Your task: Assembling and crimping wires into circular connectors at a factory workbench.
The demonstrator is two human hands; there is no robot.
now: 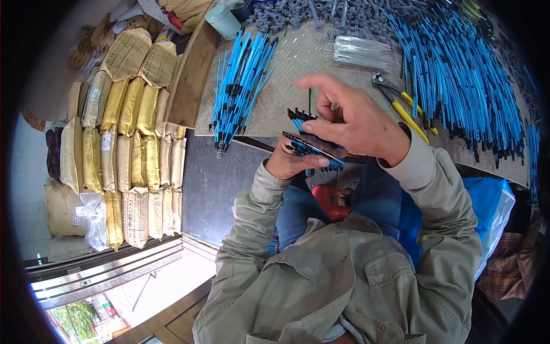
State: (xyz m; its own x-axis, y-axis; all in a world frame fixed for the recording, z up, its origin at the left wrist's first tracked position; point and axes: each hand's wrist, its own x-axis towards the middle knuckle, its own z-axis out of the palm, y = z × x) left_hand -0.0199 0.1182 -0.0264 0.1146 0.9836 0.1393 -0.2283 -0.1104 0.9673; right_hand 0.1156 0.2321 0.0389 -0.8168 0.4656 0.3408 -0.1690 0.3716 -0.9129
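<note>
My left hand [292, 161] is wrapped around a bundle of thin blue sticks with black ends [298, 140], held at the table's near edge above my lap. Over that bundle is my right hand [349, 117], its forefinger stretched out to the left and its thumb lying against the black ends. Its other fingers are bent and partly hidden. A thin dark rod [310, 101] stands up beside the curled fingers; what it belongs to cannot be made out.
Another blue-stick bundle [240, 86] lies at the table's left, a large pile [464, 86] at the right. Near them are yellow-handled cutters [407, 109], clear thin strips [362, 51], grey plastic parts [286, 16] and a pale green cup [223, 22]. Stacked sacks [123, 143] stand left.
</note>
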